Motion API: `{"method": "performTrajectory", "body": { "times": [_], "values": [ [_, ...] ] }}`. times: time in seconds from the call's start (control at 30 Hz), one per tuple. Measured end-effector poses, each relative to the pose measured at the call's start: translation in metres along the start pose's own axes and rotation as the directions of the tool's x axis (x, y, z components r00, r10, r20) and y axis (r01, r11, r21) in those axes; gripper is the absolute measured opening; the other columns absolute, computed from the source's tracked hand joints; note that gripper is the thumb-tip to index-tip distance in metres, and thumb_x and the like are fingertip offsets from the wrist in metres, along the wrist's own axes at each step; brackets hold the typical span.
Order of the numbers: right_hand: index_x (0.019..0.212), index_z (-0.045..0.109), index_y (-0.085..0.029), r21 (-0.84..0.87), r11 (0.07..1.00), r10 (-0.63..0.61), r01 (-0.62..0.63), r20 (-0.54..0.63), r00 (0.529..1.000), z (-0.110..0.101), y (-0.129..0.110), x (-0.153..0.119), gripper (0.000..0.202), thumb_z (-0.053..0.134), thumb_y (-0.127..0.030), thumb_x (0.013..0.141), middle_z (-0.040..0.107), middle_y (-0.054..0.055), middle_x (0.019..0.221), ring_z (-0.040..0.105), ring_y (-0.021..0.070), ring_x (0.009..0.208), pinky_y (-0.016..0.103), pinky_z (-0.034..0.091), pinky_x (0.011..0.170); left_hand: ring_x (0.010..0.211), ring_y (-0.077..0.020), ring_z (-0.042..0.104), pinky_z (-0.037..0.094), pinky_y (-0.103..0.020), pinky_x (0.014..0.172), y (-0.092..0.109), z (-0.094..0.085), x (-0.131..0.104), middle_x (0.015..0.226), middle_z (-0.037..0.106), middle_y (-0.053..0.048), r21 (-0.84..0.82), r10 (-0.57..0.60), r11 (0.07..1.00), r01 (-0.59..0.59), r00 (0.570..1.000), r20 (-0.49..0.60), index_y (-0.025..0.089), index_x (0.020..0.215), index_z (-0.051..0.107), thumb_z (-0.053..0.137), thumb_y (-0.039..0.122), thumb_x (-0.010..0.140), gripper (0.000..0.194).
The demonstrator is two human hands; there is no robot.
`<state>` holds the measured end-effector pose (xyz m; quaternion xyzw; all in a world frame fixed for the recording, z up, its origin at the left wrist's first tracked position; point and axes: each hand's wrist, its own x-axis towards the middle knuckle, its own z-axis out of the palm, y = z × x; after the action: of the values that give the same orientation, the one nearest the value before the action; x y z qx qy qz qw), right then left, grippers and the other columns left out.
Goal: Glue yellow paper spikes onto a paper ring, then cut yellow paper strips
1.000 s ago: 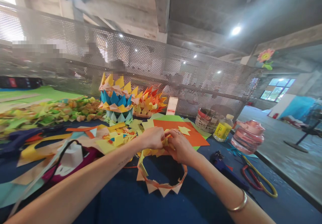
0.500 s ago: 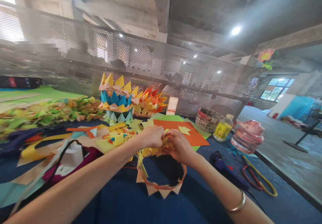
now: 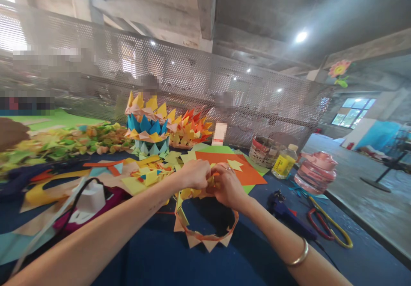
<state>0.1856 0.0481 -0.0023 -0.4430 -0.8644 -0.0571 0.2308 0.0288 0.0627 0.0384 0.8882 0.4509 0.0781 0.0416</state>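
A ring of folded paper [image 3: 209, 242] with peach and yellow points lies on the dark blue table in front of me. My left hand [image 3: 196, 174] is closed at its far side, with fingers pinched on the yellow paper there. Right beside it, my right hand [image 3: 228, 185] grips the same far part of the ring, its fingers bent round the paper. The fingertips of both hands are partly hidden. Just behind them, an orange sheet [image 3: 252, 174] carries a yellow paper star [image 3: 235, 165].
Stacked paper crowns [image 3: 147, 125] and a heap of paper pieces [image 3: 93, 140] stand at the back left. A power strip [image 3: 93, 209] is near my left forearm. On the right are a yellow-labelled bottle [image 3: 284, 162], a pink bottle [image 3: 316, 172], a glue gun [image 3: 290, 217] and scissors [image 3: 330, 226].
A blurred hand has appeared at the far left edge, over the paper heap. My right hand has shifted slightly with its fingers more closed; the ring is nearly unmoved.
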Motion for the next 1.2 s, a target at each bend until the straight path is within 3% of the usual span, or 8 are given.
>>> {"method": "performTrajectory", "body": {
  "times": [0.2, 0.27, 0.33, 0.43, 0.6, 0.87, 1.03, 1.2],
  "values": [
    [0.064, 0.063, -0.021, -0.025, 0.999, -0.024, 0.024, 0.008, 1.000, -0.004, 0.000, -0.003, 0.012, 0.071, -0.021, 0.073, 0.065, 0.006, 0.099, 0.050, 0.0270, 0.103, 0.044, 0.038, 0.086, 0.080, -0.0309, 0.068, 0.046, -0.032, 0.064, 0.002, -0.001, -0.001, 0.079, 0.073, -0.011, 0.020, -0.015, 1.000, 0.016, 1.000, -0.024, 0.018, 0.075, 0.074, 0.058, 0.018, 0.064, 0.019],
    [0.076, 0.065, -0.020, -0.023, 0.999, -0.031, 0.031, 0.019, 0.999, -0.010, -0.001, -0.004, 0.014, 0.075, -0.021, 0.067, 0.063, 0.007, 0.104, 0.051, 0.0280, 0.104, 0.045, 0.038, 0.087, 0.081, -0.0325, 0.068, 0.046, -0.034, 0.064, 0.003, -0.002, -0.001, 0.079, 0.073, -0.013, 0.025, -0.030, 0.999, 0.031, 0.999, -0.037, 0.017, 0.075, 0.073, 0.057, 0.020, 0.065, 0.018],
    [0.094, 0.064, -0.019, -0.008, 0.999, -0.033, 0.033, 0.013, 0.999, -0.016, 0.000, -0.004, 0.034, 0.077, -0.021, 0.064, 0.060, 0.009, 0.108, 0.051, 0.0276, 0.104, 0.045, 0.040, 0.088, 0.081, -0.0332, 0.068, 0.046, -0.034, 0.064, 0.003, -0.003, -0.001, 0.080, 0.073, -0.015, 0.021, -0.039, 0.999, 0.040, 0.998, -0.047, 0.016, 0.075, 0.073, 0.058, 0.021, 0.066, 0.018],
    [0.109, 0.058, -0.019, 0.032, 0.999, -0.022, 0.024, -0.047, 0.999, -0.029, 0.005, -0.004, 0.039, 0.071, -0.023, 0.072, 0.059, 0.009, 0.111, 0.052, 0.0245, 0.105, 0.042, 0.041, 0.090, 0.080, -0.0318, 0.067, 0.045, -0.033, 0.063, 0.000, -0.004, -0.001, 0.079, 0.073, -0.013, -0.005, -0.032, 0.999, 0.032, 0.998, -0.051, 0.018, 0.074, 0.073, 0.059, 0.021, 0.065, 0.016],
    [0.088, 0.064, -0.020, 0.094, 0.995, 0.043, -0.024, -0.202, 0.979, -0.051, 0.018, -0.008, 0.014, 0.052, -0.028, 0.088, 0.064, 0.007, 0.099, 0.058, 0.0198, 0.097, 0.036, 0.044, 0.088, 0.082, -0.0281, 0.067, 0.044, -0.030, 0.064, -0.010, -0.009, 0.001, 0.082, 0.074, -0.008, -0.102, -0.006, 0.995, 0.001, 0.999, -0.046, 0.019, 0.074, 0.073, 0.068, 0.033, 0.063, 0.018],
    [0.068, 0.065, -0.022, 0.123, 0.986, 0.143, -0.112, -0.276, 0.950, -0.055, 0.028, -0.025, 0.013, 0.060, -0.025, 0.080, 0.068, 0.004, 0.087, 0.060, 0.0200, 0.088, 0.037, 0.044, 0.083, 0.078, -0.0191, 0.067, 0.045, -0.023, 0.067, -0.021, -0.024, 0.000, 0.085, 0.075, -0.005, -0.241, 0.028, 0.970, -0.036, 0.999, -0.037, 0.018, 0.086, 0.076, 0.059, 0.039, 0.075, 0.029],
    [0.060, 0.055, -0.021, 0.131, 0.980, 0.179, -0.152, -0.237, 0.955, -0.048, 0.029, -0.030, 0.021, 0.057, -0.024, 0.081, 0.067, 0.004, 0.078, 0.060, 0.0201, 0.082, 0.037, 0.044, 0.081, 0.076, -0.0178, 0.067, 0.044, -0.022, 0.066, -0.024, -0.028, -0.002, 0.083, 0.075, -0.005, -0.239, 0.036, 0.970, -0.033, 0.999, 0.010, 0.018, 0.083, 0.076, 0.062, 0.041, 0.072, 0.029],
    [0.077, 0.063, -0.020, 0.163, 0.969, 0.203, -0.187, -0.090, 0.975, -0.031, 0.033, -0.034, 0.018, 0.053, -0.007, 0.072, 0.069, 0.004, 0.084, 0.063, 0.0188, 0.082, 0.034, 0.046, 0.077, 0.073, -0.0192, 0.065, 0.040, -0.023, 0.060, -0.025, -0.026, -0.002, 0.079, 0.074, -0.005, -0.190, 0.037, 0.981, -0.022, 0.996, 0.081, 0.019, 0.080, 0.076, 0.064, 0.046, 0.069, 0.032]
  ]
}}
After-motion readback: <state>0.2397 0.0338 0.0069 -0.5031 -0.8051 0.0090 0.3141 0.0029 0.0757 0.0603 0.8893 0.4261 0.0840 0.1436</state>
